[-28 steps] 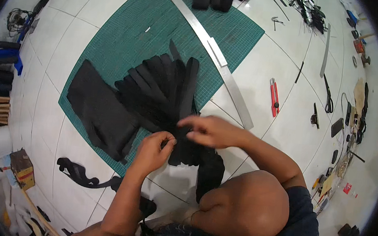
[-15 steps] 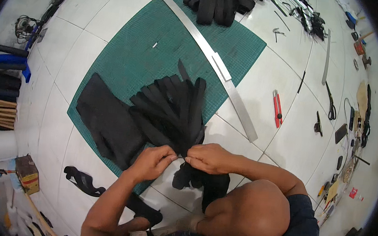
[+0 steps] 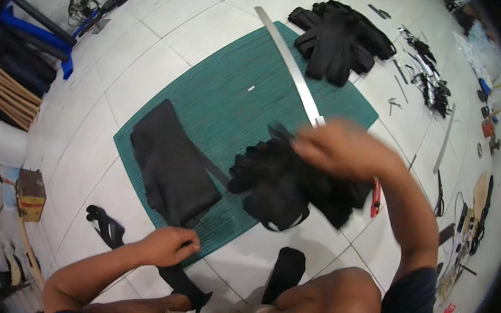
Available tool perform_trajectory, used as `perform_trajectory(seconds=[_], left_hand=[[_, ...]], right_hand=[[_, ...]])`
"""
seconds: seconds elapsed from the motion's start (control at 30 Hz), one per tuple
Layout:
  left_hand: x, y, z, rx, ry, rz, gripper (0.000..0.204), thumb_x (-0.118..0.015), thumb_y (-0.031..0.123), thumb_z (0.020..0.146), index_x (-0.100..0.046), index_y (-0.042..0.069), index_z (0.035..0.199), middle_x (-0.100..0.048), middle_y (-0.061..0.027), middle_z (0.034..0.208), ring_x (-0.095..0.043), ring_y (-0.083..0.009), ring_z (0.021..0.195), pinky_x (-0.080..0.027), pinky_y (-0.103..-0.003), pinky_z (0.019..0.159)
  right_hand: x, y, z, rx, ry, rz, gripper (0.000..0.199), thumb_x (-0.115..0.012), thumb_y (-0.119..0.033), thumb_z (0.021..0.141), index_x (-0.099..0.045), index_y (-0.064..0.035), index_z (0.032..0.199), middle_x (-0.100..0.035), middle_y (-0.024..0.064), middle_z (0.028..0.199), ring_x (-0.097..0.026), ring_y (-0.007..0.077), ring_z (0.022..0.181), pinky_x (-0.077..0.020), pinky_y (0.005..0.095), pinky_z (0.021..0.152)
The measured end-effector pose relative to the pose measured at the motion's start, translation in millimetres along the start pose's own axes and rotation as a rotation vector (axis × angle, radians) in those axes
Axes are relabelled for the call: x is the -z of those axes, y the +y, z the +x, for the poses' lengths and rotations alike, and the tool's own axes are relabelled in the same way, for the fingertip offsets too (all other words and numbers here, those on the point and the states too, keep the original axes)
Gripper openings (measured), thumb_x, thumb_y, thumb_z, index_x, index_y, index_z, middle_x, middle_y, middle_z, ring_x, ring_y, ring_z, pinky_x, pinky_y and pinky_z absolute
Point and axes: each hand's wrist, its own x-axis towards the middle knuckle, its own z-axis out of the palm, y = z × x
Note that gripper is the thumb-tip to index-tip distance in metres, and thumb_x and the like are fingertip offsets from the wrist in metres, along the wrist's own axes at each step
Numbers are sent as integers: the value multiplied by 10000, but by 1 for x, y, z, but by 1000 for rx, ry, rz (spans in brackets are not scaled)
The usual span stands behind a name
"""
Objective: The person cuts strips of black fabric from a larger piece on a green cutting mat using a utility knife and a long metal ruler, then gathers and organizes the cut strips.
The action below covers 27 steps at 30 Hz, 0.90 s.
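Observation:
A green cutting mat (image 3: pixel 226 95) lies on the white tiled floor. My right hand (image 3: pixel 337 149), blurred by motion, is closed on the top of a bundle of black fabric pieces (image 3: pixel 283 186) that hangs over the mat's near right corner. My left hand (image 3: pixel 168 246) is at the mat's near edge, closed on a long black strip (image 3: pixel 183 282) that runs down toward my lap. A flat black fabric piece (image 3: pixel 169 161) lies on the mat's left part, just beyond my left hand.
A long steel ruler (image 3: pixel 291 67) crosses the mat's far side. A pile of black cut pieces (image 3: pixel 341 39) sits beyond it. A red utility knife (image 3: pixel 376 200), a second metal ruler (image 3: pixel 444 143), a small cardboard box (image 3: pixel 31 194) and a black scrap (image 3: pixel 106 226) lie around.
My hands, together on the bundle before, have parted. The right hand rose up and right with the bundle; the left dropped to the near edge and took the black strip.

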Motion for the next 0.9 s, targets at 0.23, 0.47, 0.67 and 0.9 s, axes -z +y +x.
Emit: perform_trajectory(seconds=[0.23,0.47,0.67,0.9], left_hand=[[-26,-2,65,-182,61,-9,222,-564,238,969,-638,39,1033,-671,-163,974,-644,-369,931,-505,-461,799],[-62,35,119,-208,-46,-243,275,-570,246,965,-636,23,1111,-664,-179,1104,-613,-378,1061,-490,-452,898],[-88,97,88,-114,309,17,499,-632,285,931,-528,13,1336,-572,-217,1299,-525,-377,1240,-415,-437,1058],[-34,216,-75,80,77,-340,482,-643,333,918,-576,27,1285,-630,-226,1209,-587,-385,1162,-466,-440,996]], right_hand=[[139,-8,246,214,492,-501,503,-440,-405,986,-649,34,1111,-667,313,1004,-653,462,972,-495,522,895],[169,-15,251,189,834,-229,434,-526,-362,974,-471,-75,1296,-634,286,1141,-634,449,1015,-479,529,915],[36,39,144,-242,96,-6,258,-534,-202,945,-538,-92,1178,-621,170,1181,-636,380,1058,-517,492,882],[-190,-10,-376,-853,-845,221,526,-508,-441,961,-654,14,1181,-664,234,1188,-628,421,1100,-476,517,973]])
